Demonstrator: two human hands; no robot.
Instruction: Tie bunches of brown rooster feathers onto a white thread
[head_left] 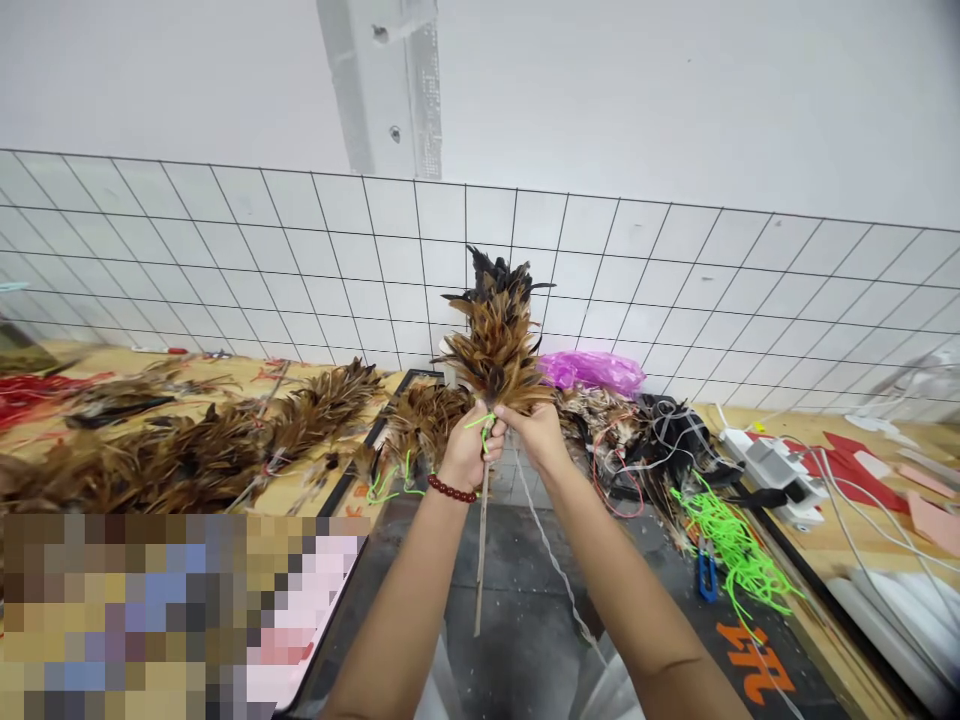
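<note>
A feather duster (499,335), brown with black feathers at its top, stands upright before me at the middle of the bench. My left hand (466,445), with a dark red bead bracelet at the wrist, is closed round its thin stick (481,560) just under the feathers. Bright green cord (486,428) shows at these fingers. My right hand (536,435) is closed at the feathers' base, thumb against the duster, its other fingers partly hidden. From beside it a white twisted string (551,555) hangs down towards my lap.
Brown feather lengths (225,440) lie left. Loose feathers (600,425), a purple plastic bag (592,372), green cords (731,540), blue-handled snips (706,572) and a white power strip (776,475) are right. A wire grid (337,240) stands behind. Part of the lower left is pixelated.
</note>
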